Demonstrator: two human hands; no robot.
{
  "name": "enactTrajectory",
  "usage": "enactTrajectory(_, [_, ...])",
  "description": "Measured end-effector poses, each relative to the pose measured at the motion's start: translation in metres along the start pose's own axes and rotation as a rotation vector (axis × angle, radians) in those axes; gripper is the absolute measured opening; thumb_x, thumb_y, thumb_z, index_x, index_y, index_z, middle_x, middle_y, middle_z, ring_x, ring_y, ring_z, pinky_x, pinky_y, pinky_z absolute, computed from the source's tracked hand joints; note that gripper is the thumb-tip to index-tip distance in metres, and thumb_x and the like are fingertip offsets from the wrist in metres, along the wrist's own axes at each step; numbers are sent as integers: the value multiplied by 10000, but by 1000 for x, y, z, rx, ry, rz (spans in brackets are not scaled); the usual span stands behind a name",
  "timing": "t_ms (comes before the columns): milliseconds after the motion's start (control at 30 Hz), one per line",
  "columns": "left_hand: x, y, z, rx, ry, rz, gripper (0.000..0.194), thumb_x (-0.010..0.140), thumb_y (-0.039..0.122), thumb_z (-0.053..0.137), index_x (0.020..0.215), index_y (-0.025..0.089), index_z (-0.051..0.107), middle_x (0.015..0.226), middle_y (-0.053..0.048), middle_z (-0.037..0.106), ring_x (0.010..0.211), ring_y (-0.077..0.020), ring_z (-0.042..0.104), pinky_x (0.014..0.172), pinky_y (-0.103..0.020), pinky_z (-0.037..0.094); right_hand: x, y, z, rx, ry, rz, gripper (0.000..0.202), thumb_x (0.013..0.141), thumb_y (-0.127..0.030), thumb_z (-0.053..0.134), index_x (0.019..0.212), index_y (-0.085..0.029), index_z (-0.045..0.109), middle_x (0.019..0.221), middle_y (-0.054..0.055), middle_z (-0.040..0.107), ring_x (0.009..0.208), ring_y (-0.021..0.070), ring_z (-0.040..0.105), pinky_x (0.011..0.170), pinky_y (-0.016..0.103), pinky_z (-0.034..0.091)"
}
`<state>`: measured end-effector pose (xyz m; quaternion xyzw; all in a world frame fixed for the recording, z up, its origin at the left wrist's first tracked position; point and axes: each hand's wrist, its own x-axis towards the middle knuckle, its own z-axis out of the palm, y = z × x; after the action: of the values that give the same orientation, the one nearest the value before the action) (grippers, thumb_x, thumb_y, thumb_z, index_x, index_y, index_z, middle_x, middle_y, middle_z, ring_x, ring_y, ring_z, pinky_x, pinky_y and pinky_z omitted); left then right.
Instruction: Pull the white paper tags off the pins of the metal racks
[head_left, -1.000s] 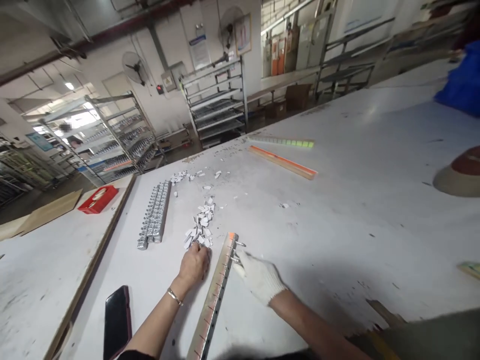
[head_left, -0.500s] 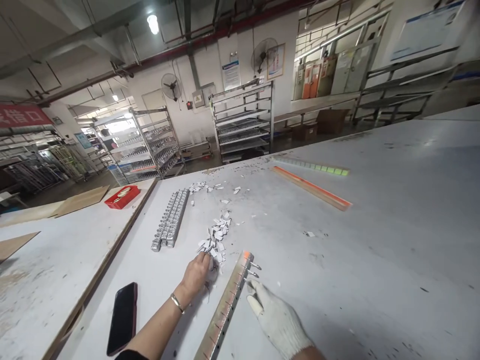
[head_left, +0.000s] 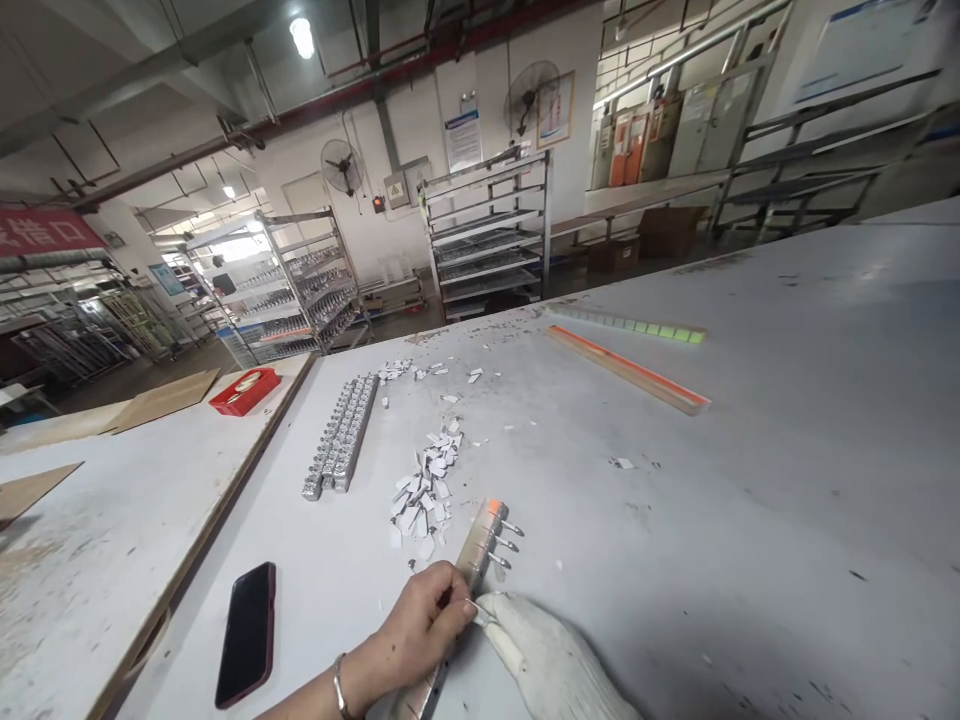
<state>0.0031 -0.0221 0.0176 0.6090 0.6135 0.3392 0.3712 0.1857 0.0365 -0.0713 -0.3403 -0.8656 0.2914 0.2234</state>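
My left hand [head_left: 431, 620], bare with a bracelet, lies across a long bar [head_left: 480, 540] with an orange end. Its thumb and fingers pinch a small white piece [head_left: 476, 610]. Gloved in white, my right hand [head_left: 540, 645] meets the left fingertips at the bar's right side, its thumb and forefinger closed on that same piece. Farther up the bar, several silver pins [head_left: 502, 545] stick out to the right. Beyond the left hand lies a loose pile of white pieces [head_left: 424, 490], some with dark ends. The near part of the bar is partly hidden by my hands.
Rows of silver parts [head_left: 341, 435] stand left of the pile. A dark phone [head_left: 246, 635] lies at the near left. Orange-topped [head_left: 630, 370] and green-topped [head_left: 637, 325] bars rest at the far right. A red box [head_left: 245, 392] sits on the adjoining table; racks [head_left: 487, 235] stand behind.
My left hand has moved from the pile toward me and right, onto the bar, with a small white piece. My right hand has shifted slightly nearer me, and another pin shows on the bar.
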Motion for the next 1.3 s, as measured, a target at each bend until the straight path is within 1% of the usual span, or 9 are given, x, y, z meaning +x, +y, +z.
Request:
enactTrajectory(100, [-4,-3,-1,-55,-107,88,277,970,385,559,788,180,521,796,4,513,738,-123,440,707,-252,373,-6,-7,-15,8,-72,-15,250,975,-343,448,925,-257,678,932,38,752,836,218,693,729,312,467])
enactTrajectory(267, [-10,-16,7,-624,-439,-118,420,844,563,723,820,208,500,525,84,443,440,-78,365,492,-220,320,-16,-25,-48,192,-211,-32,285,987,-417,531,816,-218,640,739,-30,675,654,122,606,600,254,381])
enactTrajectory(333, [-13,-15,11,-696,-391,-146,459,799,597,754,845,214,505,502,94,446,400,-80,385,469,-219,332,-19,-28,-51,176,-186,-48,331,1016,-410,487,796,-207,627,705,-28,652,622,110,570,578,254,355])
enactTrajectory(467, [-14,-6,18,-152,-50,-3,319,960,501,579,864,197,589,693,8,577,612,-123,521,623,-253,425,-18,-28,-33,-97,-128,-70,333,1025,-348,418,867,-188,663,840,51,699,749,178,612,639,305,365])
enactTrajectory(600, [-7,-14,16,185,-33,68,338,1032,445,394,929,213,618,709,-1,588,624,-149,538,644,-284,461,-7,-24,-16,-272,-259,-74,248,984,-307,464,998,-196,685,934,65,720,759,201,648,615,301,406])
enactTrajectory(767, [24,-38,1,452,100,-38,549,940,576,524,1295,158,525,756,-13,632,655,-210,604,648,-343,495,15,-12,-21,-314,-275,302,309,1018,-407,506,1123,-166,669,1000,63,704,855,192,667,782,340,538])
enactTrajectory(833, [36,-43,-1,544,79,-22,599,823,597,664,1202,143,574,869,-58,654,751,-238,627,678,-358,501,23,-9,-20,-327,-258,340,349,991,-437,580,1192,-158,638,1112,74,680,940,201,662,835,394,566])
enactTrajectory(967, [46,-47,3,559,-46,-72,274,837,443,626,890,174,612,796,-32,616,712,-206,595,652,-323,459,34,-8,-11,-340,-263,358,355,970,-419,629,1193,-143,637,1123,91,681,974,214,668,844,415,580])
enactTrajectory(1300, [44,-61,8,564,-16,-2,202,827,374,600,909,191,576,807,-13,578,732,-198,570,681,-320,434,53,-1,2,-310,-350,262,349,959,-428,646,1156,-140,664,1096,87,708,995,224,677,888,453,567])
